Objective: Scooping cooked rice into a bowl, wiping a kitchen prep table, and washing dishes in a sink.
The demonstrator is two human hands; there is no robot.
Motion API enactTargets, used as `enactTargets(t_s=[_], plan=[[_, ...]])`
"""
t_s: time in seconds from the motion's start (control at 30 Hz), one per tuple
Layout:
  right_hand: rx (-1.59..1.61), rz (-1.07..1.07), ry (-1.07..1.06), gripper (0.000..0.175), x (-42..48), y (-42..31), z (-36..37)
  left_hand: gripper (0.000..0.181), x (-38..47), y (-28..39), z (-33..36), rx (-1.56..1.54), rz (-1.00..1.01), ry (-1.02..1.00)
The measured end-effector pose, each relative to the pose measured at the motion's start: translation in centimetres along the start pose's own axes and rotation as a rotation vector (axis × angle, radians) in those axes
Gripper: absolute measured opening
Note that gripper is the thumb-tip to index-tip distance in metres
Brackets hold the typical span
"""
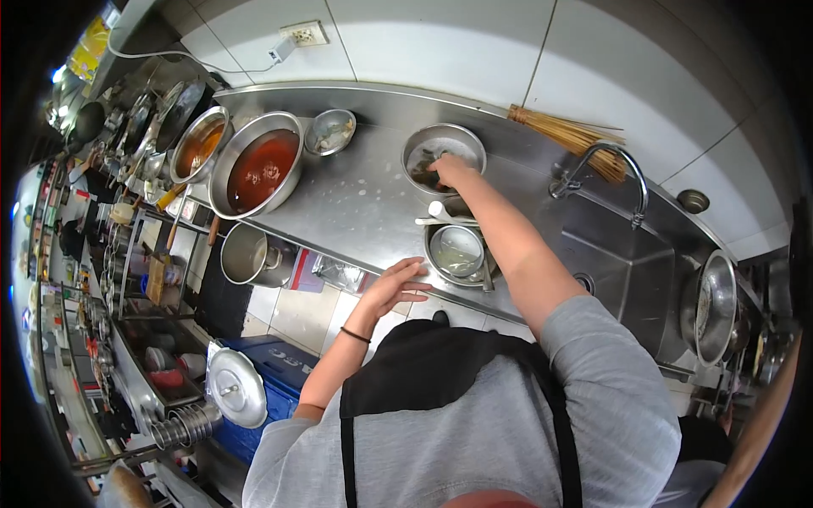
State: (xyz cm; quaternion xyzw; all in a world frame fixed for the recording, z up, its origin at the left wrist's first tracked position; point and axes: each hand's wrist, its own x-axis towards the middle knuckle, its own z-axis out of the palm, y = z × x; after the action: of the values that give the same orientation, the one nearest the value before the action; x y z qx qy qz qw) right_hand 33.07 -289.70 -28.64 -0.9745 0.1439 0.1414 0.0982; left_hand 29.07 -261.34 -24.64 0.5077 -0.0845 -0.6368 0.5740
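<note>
My right hand [453,170] reaches into a metal bowl [469,138] that stands toward the back of the steel counter. Its fingertips touch dark, leafy-looking pieces [422,169] in cloudy liquid; whether they grip any is hidden. My left hand [397,286] hovers at the counter's front edge, empty, fingers spread. Just to its right sits a wider metal pan [434,267] with a smaller metal bowl [456,251] inside, holding a little pale liquid. A pale-handled utensil [438,211] and a spoon-like handle [488,279] lie about this pan.
Left on the counter are a large bowl of red liquid [263,171], another of orange-brown liquid [200,152] and a small bowl of scraps [330,132]. A bamboo brush [565,136] leans behind the faucet [625,152] and sink [610,267]. A pot [244,254] stands below the front edge.
</note>
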Motion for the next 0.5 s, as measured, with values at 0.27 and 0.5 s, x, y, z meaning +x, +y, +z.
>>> enactTargets(t_s=[0.27, 0.5], plan=[[0.07, 0.238, 0.132, 0.053, 0.3, -0.8, -1.9, 0.037, 0.0, 5.3, -0.2, 0.366, 0.208, 0.217], [0.506, -0.035, 0.211, 0.035, -2.7, 2.2, -7.0, 0.014, 2.5, 9.7, 7.0, 1.559, 1.174, 0.264]])
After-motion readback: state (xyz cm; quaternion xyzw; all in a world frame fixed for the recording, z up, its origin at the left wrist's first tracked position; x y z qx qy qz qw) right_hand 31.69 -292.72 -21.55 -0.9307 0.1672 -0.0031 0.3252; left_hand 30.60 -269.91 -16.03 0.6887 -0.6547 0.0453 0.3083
